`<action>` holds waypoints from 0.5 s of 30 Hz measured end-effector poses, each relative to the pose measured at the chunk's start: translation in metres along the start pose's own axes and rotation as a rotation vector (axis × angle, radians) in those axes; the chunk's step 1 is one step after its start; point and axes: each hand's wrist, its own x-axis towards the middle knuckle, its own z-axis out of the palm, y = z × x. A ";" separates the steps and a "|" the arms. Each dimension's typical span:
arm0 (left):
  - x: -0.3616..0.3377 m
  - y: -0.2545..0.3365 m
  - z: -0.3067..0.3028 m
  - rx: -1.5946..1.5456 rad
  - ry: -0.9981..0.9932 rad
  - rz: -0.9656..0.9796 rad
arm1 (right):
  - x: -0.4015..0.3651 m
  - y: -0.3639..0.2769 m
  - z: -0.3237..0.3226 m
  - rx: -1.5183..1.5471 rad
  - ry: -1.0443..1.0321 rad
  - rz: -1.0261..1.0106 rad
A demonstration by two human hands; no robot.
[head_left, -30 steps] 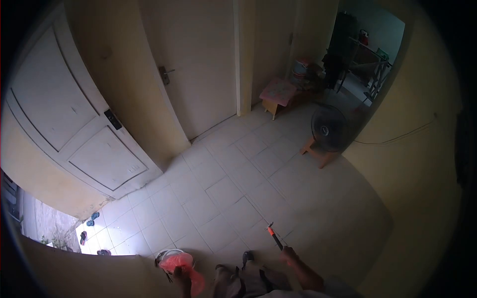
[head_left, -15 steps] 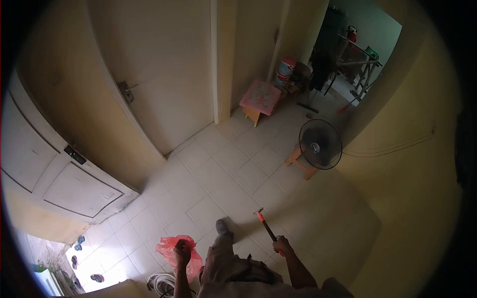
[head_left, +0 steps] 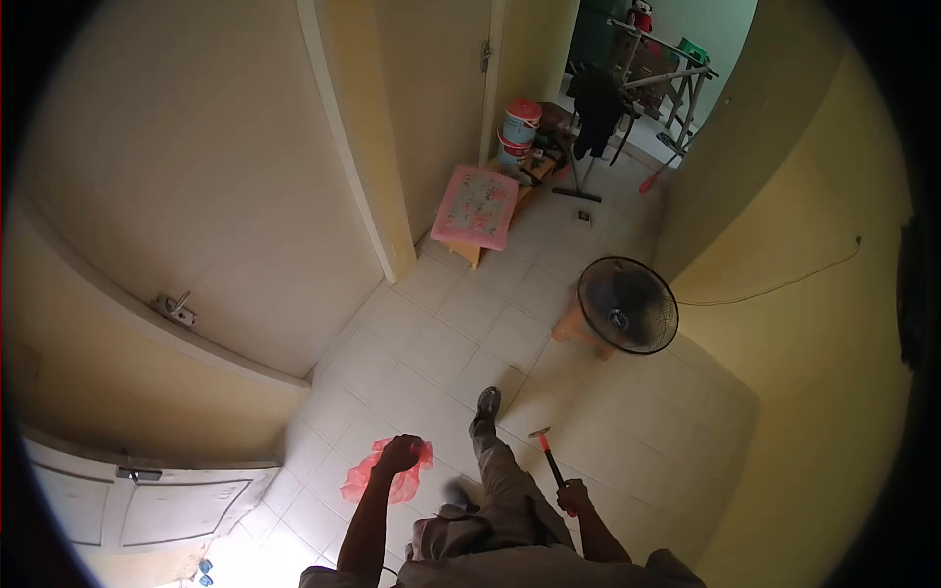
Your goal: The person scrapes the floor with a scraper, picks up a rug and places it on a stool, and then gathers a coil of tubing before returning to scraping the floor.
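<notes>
A thin red plastic bag (head_left: 365, 480) hangs crumpled from my left hand (head_left: 399, 454), whose fingers are closed on its top. What lies inside the bag, if anything, I cannot make out. On the other side, my right hand (head_left: 572, 496) grips a hammer (head_left: 549, 457) by the lower end of its black and orange handle. The metal head points forward, away from me, over the tiled floor. Both hands are at about waist height, apart from each other.
Ahead to the right, a round fan (head_left: 627, 306) sits on a wooden stool, its cord running to the wall. A pink-topped stool (head_left: 476, 208) and stacked buckets (head_left: 520, 127) stand by a doorway. Doors line the left; a floor squeegee (head_left: 578, 195) lies further on.
I have stepped forward, and the view has swung so the fan and stool appear nearer. My left hand has lifted forward with the bag. The hammer remains in my right hand.
</notes>
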 end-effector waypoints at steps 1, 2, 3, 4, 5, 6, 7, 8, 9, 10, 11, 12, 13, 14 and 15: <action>0.035 0.015 -0.015 -0.037 0.008 0.017 | 0.015 -0.010 0.001 -0.028 -0.012 0.017; 0.070 0.026 -0.028 -0.073 0.010 0.033 | 0.063 0.017 0.015 -0.480 -0.044 -0.334; 0.106 0.032 -0.037 -0.129 0.015 0.054 | 0.085 0.003 0.013 -0.702 -0.135 -0.436; 0.139 0.039 -0.046 -0.141 0.023 0.086 | 0.107 -0.011 0.013 -0.922 -0.224 -0.539; 0.172 0.047 -0.057 -0.151 0.033 0.119 | 0.122 -0.021 0.015 -0.893 -0.215 -0.502; 0.216 0.056 -0.070 -0.162 0.055 0.161 | 0.147 -0.033 0.015 -0.868 -0.192 -0.473; 0.249 0.067 -0.078 -0.167 0.154 0.143 | 0.173 -0.049 0.020 -0.371 -0.039 -0.101; 0.283 0.081 -0.095 -0.134 0.173 0.169 | 0.190 -0.079 0.009 -0.393 -0.057 -0.132; 0.307 0.086 -0.110 -0.106 0.172 0.168 | 0.194 -0.096 0.007 -0.421 -0.105 -0.147; 0.349 0.100 -0.127 -0.085 0.196 0.196 | 0.217 -0.118 -0.008 -0.452 -0.117 -0.180; 0.390 0.107 -0.138 -0.078 0.183 0.196 | 0.254 -0.113 -0.003 -0.475 -0.081 -0.252; 0.417 0.109 -0.144 -0.072 0.157 0.180 | 0.250 -0.155 -0.032 -0.543 -0.137 -0.285; 0.448 0.118 -0.155 0.015 0.215 0.238 | 0.233 -0.205 -0.064 -0.299 -0.117 -0.155; 0.480 0.128 -0.170 0.107 0.274 0.300 | 0.225 -0.242 -0.084 -0.052 -0.089 -0.027; 0.512 0.146 -0.185 0.114 0.300 0.279 | 0.243 -0.252 -0.087 -0.011 -0.009 -0.055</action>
